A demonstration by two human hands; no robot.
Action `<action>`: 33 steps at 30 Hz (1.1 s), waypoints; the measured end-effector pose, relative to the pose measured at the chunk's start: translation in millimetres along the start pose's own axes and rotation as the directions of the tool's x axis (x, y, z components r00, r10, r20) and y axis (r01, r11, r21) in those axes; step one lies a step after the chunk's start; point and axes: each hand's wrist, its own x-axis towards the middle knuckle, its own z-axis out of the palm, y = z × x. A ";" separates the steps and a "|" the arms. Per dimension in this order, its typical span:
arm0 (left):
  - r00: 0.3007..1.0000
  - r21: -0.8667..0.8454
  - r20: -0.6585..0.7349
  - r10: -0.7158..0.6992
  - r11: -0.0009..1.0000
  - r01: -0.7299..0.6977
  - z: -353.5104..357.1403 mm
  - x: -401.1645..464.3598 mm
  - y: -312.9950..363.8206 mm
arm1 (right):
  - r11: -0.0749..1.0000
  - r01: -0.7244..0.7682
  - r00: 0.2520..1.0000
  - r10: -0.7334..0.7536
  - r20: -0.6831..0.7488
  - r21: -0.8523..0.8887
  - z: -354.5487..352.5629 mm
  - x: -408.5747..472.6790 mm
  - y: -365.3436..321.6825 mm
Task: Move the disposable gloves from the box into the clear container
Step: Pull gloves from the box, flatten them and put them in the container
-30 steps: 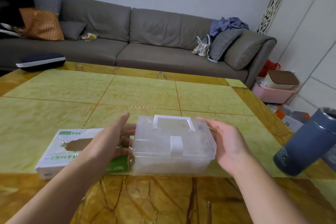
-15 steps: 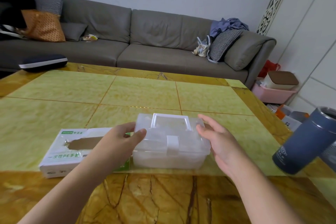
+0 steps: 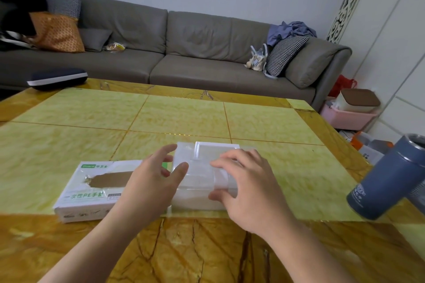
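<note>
The clear container [image 3: 199, 176] stands on the table with its lid down and its white handle lying flat on top. My right hand [image 3: 249, 187] covers its front; the fingers curl over the lid and the thumb sits under the front latch, pinching it. My left hand [image 3: 149, 181] is at the container's left end, fingers spread and thumb touching the lid's left corner. The white and green glove box [image 3: 92, 190] lies directly left of the container, partly under my left hand. Its torn top opening shows brown inside; no glove is visible.
A blue-grey tumbler [image 3: 388, 179] stands at the right table edge [image 3: 340, 142], close to my right forearm. A dark case [image 3: 57, 78] lies at the far left corner. Beyond the table is a grey sofa [image 3: 197, 53] with cushions, and a pink bin [image 3: 347, 117] sits on the floor.
The container has been set down on the table. My right hand moved from its right side to the front latch. My left hand stayed at the left end, fingers now spread.
</note>
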 end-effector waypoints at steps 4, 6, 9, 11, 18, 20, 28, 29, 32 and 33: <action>1.000 0.013 0.027 0.001 1.000 -0.001 -1.8 0.4 -0.4 | 0.997 0.015 0.999 -0.018 -0.039 -0.081 7.1 -2.9 -3.4; 1.000 0.044 0.013 0.021 0.999 -0.022 -4.3 -0.6 -0.2 | 0.998 0.000 0.999 -0.003 -0.053 -0.060 9.2 -4.7 -3.8; 1.000 0.326 -0.015 0.003 0.945 0.002 -11.6 -8.3 -1.7 | 0.999 -0.010 0.998 0.008 -0.058 -0.035 11.1 -6.2 -2.1; 0.995 0.559 0.061 -0.081 0.829 0.033 -14.6 -15.1 -4.5 | 1.000 -0.018 0.999 0.017 -0.051 -0.022 11.1 -6.2 -1.8; 0.968 0.345 0.230 -0.105 0.938 0.020 -16.3 -7.0 -18.8 | 0.997 -0.040 0.998 0.043 -0.042 0.069 11.8 -4.9 1.7; 0.975 0.327 0.207 -0.077 0.945 0.005 -14.2 -7.3 -15.7 | 0.997 -0.035 0.998 0.038 -0.049 0.065 12.6 -5.2 1.5; 0.990 0.228 0.139 0.001 0.973 -0.033 -7.7 -4.6 -18.5 | 0.999 -0.001 1.000 0.001 0.000 -0.043 11.6 -6.5 2.6; 0.992 0.232 0.123 0.005 0.972 -0.034 -7.0 -4.0 -20.0 | 0.999 -0.004 1.000 0.004 -0.007 -0.038 12.9 -6.2 2.0; 0.993 0.248 0.117 0.010 0.968 -0.039 -5.5 -3.7 -21.7 | 0.999 -0.011 1.000 0.010 -0.023 -0.043 14.6 -6.3 0.5; 0.993 0.253 0.116 0.012 0.966 -0.041 -6.2 -3.5 -21.6 | 0.999 -0.011 1.000 0.011 -0.019 -0.043 14.4 -6.4 0.6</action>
